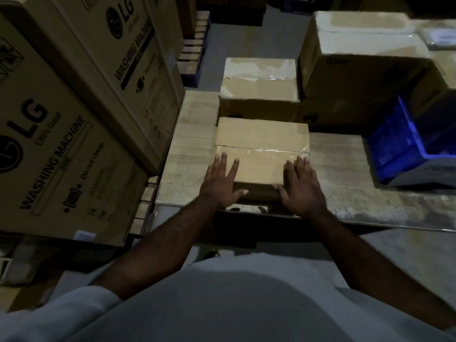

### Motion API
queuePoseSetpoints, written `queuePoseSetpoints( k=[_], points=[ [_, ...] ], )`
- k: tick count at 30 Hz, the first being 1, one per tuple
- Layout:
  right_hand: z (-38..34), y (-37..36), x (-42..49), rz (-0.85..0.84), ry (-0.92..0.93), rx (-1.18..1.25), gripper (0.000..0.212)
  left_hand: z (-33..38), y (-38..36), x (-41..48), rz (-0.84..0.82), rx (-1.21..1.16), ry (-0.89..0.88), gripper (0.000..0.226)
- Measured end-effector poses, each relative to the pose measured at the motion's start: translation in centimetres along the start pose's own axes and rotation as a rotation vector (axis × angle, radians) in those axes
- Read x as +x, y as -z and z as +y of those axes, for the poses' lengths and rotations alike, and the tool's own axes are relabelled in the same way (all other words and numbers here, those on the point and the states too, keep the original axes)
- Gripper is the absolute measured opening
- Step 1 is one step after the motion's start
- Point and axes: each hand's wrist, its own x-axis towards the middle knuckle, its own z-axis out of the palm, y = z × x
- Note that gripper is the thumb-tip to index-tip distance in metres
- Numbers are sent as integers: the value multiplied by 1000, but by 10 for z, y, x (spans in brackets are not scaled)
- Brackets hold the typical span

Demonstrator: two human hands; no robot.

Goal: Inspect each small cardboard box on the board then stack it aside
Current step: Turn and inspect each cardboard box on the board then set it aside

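Note:
A small taped cardboard box (pixel 261 146) lies on the wooden board (pixel 190 166) near its front edge. My left hand (pixel 220 181) rests flat on the box's near left corner, fingers straight on the top and thumb along the front face. My right hand (pixel 299 186) lies on the near right corner in the same way, fingers spread on top, thumb at the front face. A second small taped box (pixel 259 85) stands right behind the first one.
Large washing-machine cartons (pixel 74 99) are stacked close on the left. A big carton (pixel 365 60) stands at the back right, with a blue plastic crate (pixel 404 146) on the board to the right. Wooden pallets (pixel 195 50) lie on the floor beyond.

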Motion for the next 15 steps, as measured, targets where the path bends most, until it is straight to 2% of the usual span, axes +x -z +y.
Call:
queuePoseSetpoints(
  k=[4, 15],
  points=[
    [11, -9, -3, -89, -33, 7, 90, 0, -4, -2, 6, 18, -5, 113],
    [7, -13, -9, -127, -73, -13, 114, -3, -15, 3, 76, 35, -13, 115]
  ],
)
